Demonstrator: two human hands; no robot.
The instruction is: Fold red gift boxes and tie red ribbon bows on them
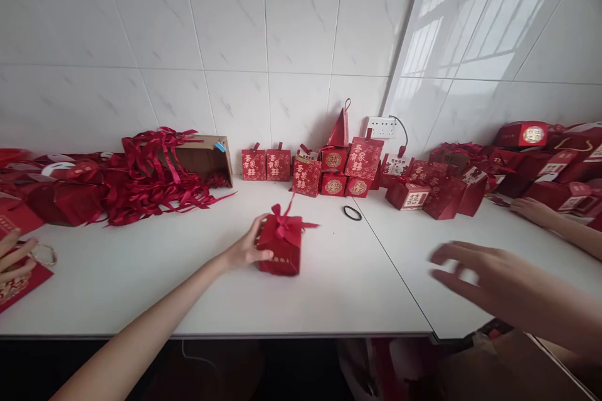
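Observation:
A red gift box (281,254) with a ribbon bow on top is near the middle of the white table (338,301). My left hand (248,244) grips its left side, thumb on the front face and fingers behind. To the right, my right hand (475,276) hovers over the table, slightly blurred, with thumb and fingers apart and nothing between them. A black ring-shaped band (352,213) lies on the table between the box and the right hand.
Red ribbons (155,182) spill from a cardboard box (207,163) at the back left. Red boxes (333,185) stand along the wall. More boxes (522,166) are piled at right. Other people's hands show at the left edge (14,257) and right (536,212).

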